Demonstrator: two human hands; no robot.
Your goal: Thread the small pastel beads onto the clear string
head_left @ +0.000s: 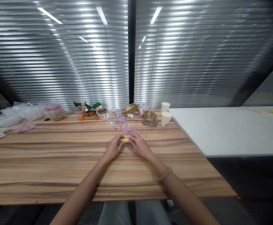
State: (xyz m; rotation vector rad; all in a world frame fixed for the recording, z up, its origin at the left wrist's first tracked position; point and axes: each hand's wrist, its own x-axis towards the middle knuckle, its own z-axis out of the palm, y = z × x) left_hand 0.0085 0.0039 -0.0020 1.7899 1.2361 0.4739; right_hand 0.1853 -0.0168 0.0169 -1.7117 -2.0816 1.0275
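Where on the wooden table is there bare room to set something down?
Bare wood lies along the near edge of the wooden table, left of the left hand and right of the right hand. The far edge is crowded: plastic bags, snack packets, beads, paper cups.

Yellow piece (124, 140) between fingers: too small.

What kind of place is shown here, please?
Probably an office or meeting room used for small craft work. Closed blinds behind glass reflect ceiling strip lights, a wooden table adjoins a white table, and both hands hold a small yellow piece near scattered beads.
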